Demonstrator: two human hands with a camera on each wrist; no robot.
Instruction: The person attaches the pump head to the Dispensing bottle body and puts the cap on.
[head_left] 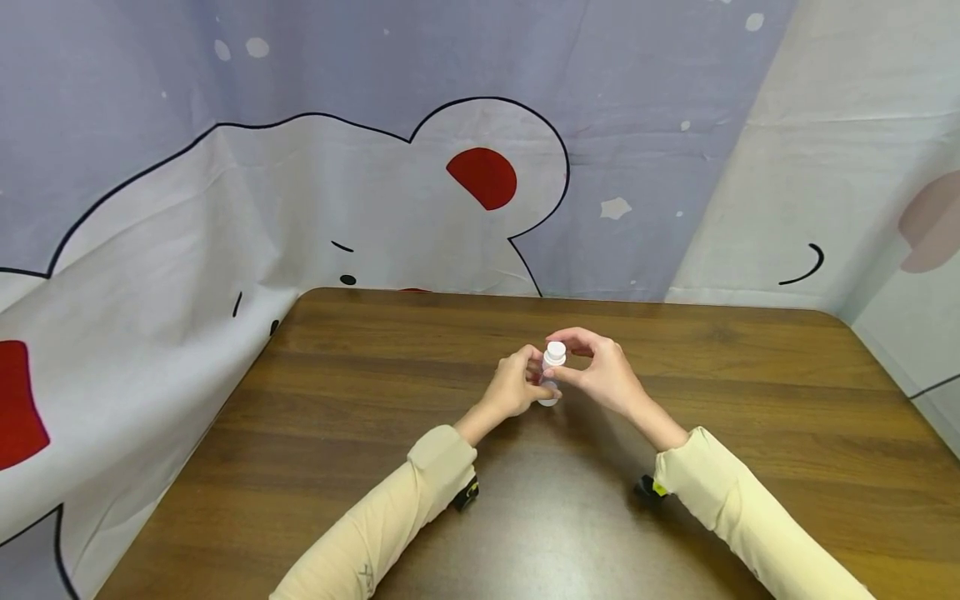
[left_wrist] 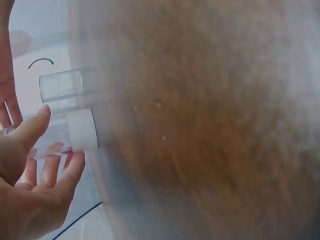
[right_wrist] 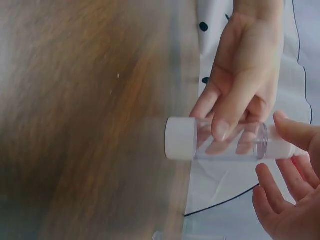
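Note:
A small clear bottle point(right_wrist: 230, 154) stands upright between the hands, with a white base point(right_wrist: 180, 138) and a white top point(head_left: 556, 350). My left hand point(head_left: 516, 385) holds its clear body, thumb on one side and fingers on the other. Around the white top, my right hand point(head_left: 606, 377) curves its thumb and fingers. In the right wrist view its thumb point(right_wrist: 300, 134) overlaps the top and gaps show beside the fingers. Firm contact there is unclear. Beyond the bottle, a clear cylinder point(left_wrist: 60, 86) stands in the left wrist view. Whether the base touches the table cannot be told.
The brown wooden table point(head_left: 360, 367) spreads around both forearms. A printed cloth point(head_left: 337, 192) hangs behind the table and along its left side. Dark straps point(head_left: 467, 494) show under the cuffs.

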